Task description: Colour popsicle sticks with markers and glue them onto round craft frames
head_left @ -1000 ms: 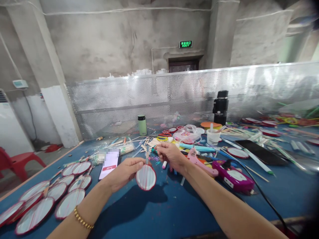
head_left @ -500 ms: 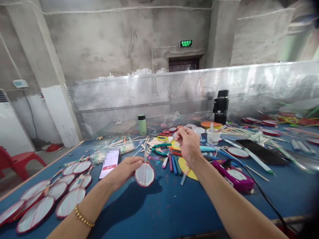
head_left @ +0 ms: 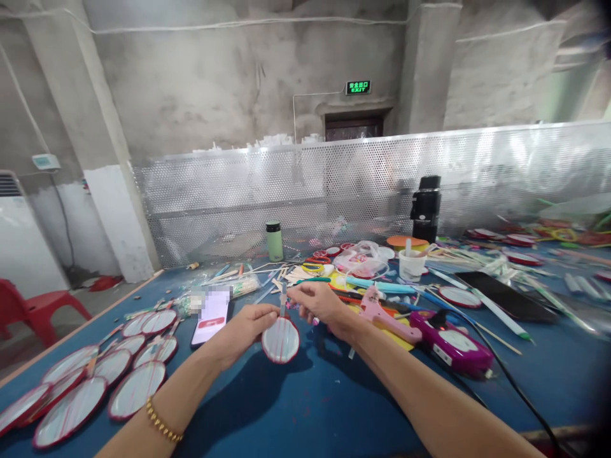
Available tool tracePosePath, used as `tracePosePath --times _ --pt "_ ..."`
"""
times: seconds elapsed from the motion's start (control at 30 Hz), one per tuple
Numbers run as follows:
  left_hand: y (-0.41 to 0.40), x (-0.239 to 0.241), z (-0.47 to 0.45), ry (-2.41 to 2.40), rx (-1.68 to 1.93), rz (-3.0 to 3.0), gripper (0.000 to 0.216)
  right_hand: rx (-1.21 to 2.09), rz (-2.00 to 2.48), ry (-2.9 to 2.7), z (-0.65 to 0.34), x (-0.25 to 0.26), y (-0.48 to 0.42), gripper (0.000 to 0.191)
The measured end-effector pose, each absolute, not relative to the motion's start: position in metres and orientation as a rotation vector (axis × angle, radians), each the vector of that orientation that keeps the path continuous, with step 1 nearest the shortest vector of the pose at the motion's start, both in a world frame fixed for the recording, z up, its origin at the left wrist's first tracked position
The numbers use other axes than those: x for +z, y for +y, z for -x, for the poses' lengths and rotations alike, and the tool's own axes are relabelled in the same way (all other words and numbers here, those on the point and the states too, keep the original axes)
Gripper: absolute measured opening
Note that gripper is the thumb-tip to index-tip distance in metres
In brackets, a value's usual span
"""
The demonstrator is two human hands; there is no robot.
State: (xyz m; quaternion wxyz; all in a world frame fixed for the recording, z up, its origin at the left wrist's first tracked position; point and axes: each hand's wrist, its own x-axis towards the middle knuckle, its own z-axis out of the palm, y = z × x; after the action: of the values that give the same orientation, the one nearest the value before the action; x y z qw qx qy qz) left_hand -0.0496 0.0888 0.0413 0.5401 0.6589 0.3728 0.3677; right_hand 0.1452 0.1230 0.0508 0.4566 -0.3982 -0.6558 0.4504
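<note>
My left hand (head_left: 258, 323) grips a small round paddle (head_left: 280, 341) by the base of its flat stick handle. The paddle has a pale, streaked face and a red rim; its handle points up and away. Close beside that handle, my right hand (head_left: 312, 302) is pinched shut. What its fingers hold, if anything, I cannot make out. Larger red-rimmed paddles (head_left: 137, 389) lie in a group to the left, some overlapping. A pink glue gun (head_left: 389, 318) rests right of my right hand, partly covered by the forearm.
A phone (head_left: 211, 318) lies left of my hands. On the right sit a purple device (head_left: 451, 343) with a black cable, a white cup (head_left: 411, 264) and a dark tablet (head_left: 506, 296). Behind stand a green bottle (head_left: 273, 243), a black flask (head_left: 426, 210) and a perforated metal screen (head_left: 238, 191).
My right hand has come down and left from above the clutter to the paddle's handle. The pink glue gun now shows. My left hand keeps its hold on the paddle.
</note>
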Motion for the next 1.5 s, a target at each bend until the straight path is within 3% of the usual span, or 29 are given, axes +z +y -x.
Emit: tracePosePath --times 0.4,0.67,0.87,1.2,1.5 --pt "0.09 0.04 0.05 0.927 0.85 -1.605 0.043 1.209 0.967 -1.586 -0.144 0.051 0.12 0.03" --pt "0.099 0.033 0.054 0.948 0.968 -1.513 0.039 1.134 1.007 -1.528 -0.149 0.054 0.122 0.013" --pt "0.105 0.027 0.056 0.995 1.016 -1.515 0.042 1.082 0.982 -1.453 -0.154 0.063 0.123 0.02" --pt "0.099 0.027 0.049 0.956 0.937 -1.724 0.041 1.308 0.936 -1.464 -0.143 0.047 0.123 0.034" --pt "0.097 0.033 0.049 0.933 0.974 -1.727 0.04 1.336 0.969 -1.457 -0.145 0.05 0.122 0.011"
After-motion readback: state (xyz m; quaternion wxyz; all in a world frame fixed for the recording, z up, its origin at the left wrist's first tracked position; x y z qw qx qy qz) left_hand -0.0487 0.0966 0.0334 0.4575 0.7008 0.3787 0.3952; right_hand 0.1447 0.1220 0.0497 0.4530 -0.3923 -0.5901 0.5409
